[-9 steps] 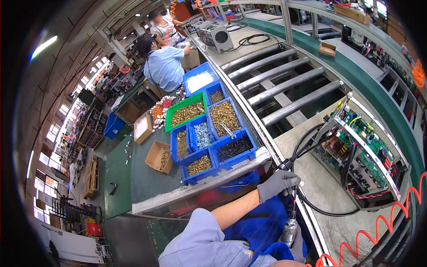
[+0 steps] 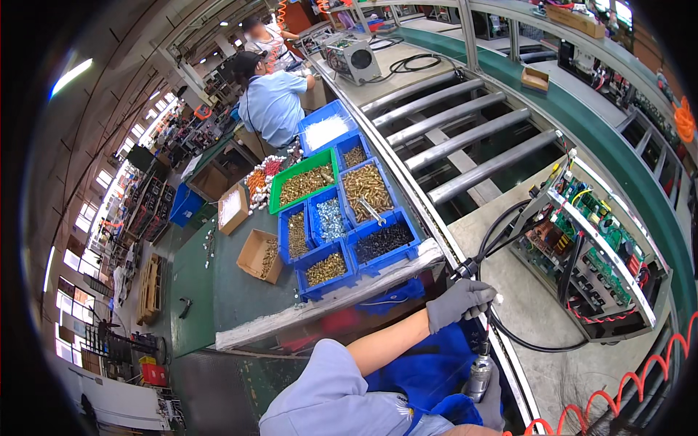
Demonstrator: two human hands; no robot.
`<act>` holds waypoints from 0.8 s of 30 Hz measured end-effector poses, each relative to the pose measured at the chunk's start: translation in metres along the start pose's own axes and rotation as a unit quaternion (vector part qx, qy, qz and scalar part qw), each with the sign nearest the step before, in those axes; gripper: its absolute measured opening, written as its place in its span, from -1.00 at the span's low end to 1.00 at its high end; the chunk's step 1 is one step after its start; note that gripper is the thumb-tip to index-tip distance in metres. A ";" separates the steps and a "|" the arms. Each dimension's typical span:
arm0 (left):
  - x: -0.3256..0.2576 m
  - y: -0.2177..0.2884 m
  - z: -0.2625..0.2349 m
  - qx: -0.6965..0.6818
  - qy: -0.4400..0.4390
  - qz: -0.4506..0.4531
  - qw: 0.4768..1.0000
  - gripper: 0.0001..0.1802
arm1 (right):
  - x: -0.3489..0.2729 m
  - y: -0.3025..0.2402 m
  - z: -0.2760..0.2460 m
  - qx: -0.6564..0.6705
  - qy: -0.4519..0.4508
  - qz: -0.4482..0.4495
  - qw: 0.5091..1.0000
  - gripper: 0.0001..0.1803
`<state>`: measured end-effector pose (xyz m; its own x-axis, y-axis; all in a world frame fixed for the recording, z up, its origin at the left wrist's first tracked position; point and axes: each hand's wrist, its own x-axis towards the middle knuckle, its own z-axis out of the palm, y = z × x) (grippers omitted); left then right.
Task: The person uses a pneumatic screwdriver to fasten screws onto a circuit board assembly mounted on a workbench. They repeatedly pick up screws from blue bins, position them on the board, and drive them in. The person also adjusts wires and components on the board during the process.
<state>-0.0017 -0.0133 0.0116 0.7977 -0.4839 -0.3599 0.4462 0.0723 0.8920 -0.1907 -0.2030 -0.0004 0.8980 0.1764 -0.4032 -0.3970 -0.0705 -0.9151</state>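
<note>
My left hand [image 2: 459,305], in a grey glove, is closed in a pinch beside the metal edge of the conveyor. A small white piece [image 2: 498,299] shows at its fingertips; the rest of that piece is hidden. Below it, my right hand [image 2: 493,404], also gloved, is wrapped round a silver pneumatic screwdriver [image 2: 478,379]. The driver's thin shaft points up toward my left hand. Just right of my hands, an open-sided machine [image 2: 592,247] with green circuit boards stands on the bench, and its black cable [image 2: 542,349] loops close to my left hand.
Blue bins [image 2: 320,289] and a green bin [image 2: 302,187] of brass fittings and screws stand on the left table, with a wrench [image 2: 373,211] lying on one. Steel rollers [image 2: 494,167] lie ahead. A red coiled hose [image 2: 603,398] hangs at lower right. Co-workers [image 2: 275,102] sit farther off.
Both hands have shifted slightly right, the screwdriver along with the right one. More of the white piece shows past my left fingertips. The red coiled hose has swung lower.
</note>
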 end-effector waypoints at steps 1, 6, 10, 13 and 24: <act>0.001 0.006 0.002 0.019 0.001 0.004 1.000 -0.63 | 0.001 0.002 -0.002 -0.011 0.003 -0.006 1.000 0.18; 0.007 0.017 0.007 0.067 -0.001 0.043 0.997 -0.64 | 0.002 -0.005 -0.005 -0.041 0.013 -0.023 0.999 0.20; 0.014 0.024 0.012 0.059 -0.043 0.039 0.997 -0.62 | 0.004 0.007 -0.003 0.009 0.017 -0.048 0.999 0.14; 0.020 0.029 0.016 0.066 -0.041 0.082 0.994 -0.55 | 0.009 0.005 -0.003 0.015 0.034 -0.099 0.994 0.06; 0.078 0.118 0.055 0.544 0.155 0.672 0.477 -0.23 | -0.014 -0.084 -0.019 0.199 0.009 -0.127 0.972 0.12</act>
<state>0.0908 -0.0910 0.1035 0.1630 -0.4733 0.8657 -0.8937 -0.4425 -0.0736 -0.1661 -0.2181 0.0821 0.9784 0.1218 -0.1669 -0.2002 0.3592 -0.9115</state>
